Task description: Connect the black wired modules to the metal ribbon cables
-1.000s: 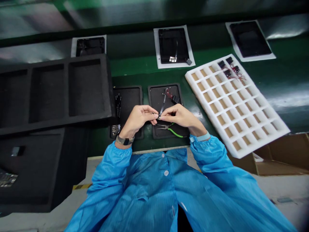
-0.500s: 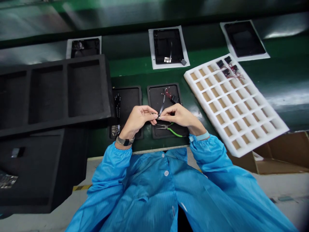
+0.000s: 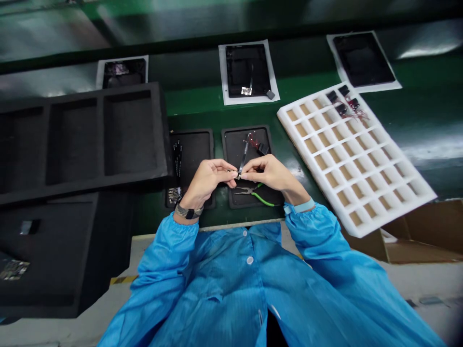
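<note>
My left hand (image 3: 210, 179) and my right hand (image 3: 272, 176) meet fingertip to fingertip over the right black tray (image 3: 226, 144). Between them is a small board, mostly hidden by the fingers, pinched by my left hand. My right hand pinches the lower end of a thin flat cable (image 3: 245, 153) that runs up from the board. Beyond my right hand, a black part with red wires (image 3: 262, 149) lies in the tray. Green-handled pliers (image 3: 249, 191) rest just below the hands. Thin black cables (image 3: 177, 156) and small boards (image 3: 174, 194) lie in the left tray (image 3: 195, 140).
Large black foam trays (image 3: 159, 125) are stacked at left. A white foam grid (image 3: 334, 155) at right holds several wired black parts (image 3: 342, 108). Three dark panels on white sheets stand behind, one in the middle (image 3: 248, 67). A cardboard box (image 3: 427, 236) is at lower right.
Both hands keep nearly the same pose at the board and cable, with only slight finger movement. The panels behind appear shifted slightly left in the view.
</note>
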Available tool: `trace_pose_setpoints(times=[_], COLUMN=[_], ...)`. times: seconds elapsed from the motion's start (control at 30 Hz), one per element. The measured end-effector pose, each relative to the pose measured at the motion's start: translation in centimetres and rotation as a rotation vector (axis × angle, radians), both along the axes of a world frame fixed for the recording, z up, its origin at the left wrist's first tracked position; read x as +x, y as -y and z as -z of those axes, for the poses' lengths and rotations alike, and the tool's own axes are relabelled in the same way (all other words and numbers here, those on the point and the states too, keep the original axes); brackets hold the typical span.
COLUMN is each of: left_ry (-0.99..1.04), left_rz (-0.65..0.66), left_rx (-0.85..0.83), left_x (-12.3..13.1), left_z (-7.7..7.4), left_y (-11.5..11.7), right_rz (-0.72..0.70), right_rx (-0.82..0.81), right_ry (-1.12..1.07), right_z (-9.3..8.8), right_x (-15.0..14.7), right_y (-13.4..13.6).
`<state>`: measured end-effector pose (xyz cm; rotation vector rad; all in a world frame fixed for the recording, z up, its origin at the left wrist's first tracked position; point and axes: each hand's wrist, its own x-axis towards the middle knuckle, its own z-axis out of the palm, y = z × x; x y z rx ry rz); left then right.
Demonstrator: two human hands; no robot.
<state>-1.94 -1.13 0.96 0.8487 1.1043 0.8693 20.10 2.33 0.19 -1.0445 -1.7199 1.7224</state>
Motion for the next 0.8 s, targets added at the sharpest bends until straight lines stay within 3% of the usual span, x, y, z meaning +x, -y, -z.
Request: trace_pose_setpoints(times=[0.8], left_ry=[-0.059], left_rz=[-0.040], left_rx=[0.025], left_x=[0.19], left_z=[-0.09], left_y=[0.83], right_rz=[-0.023], right_rx=[-0.010], right_ry=[0.008], right_z=[0.17], right_x=[-0.08], right_y=[-0.06])
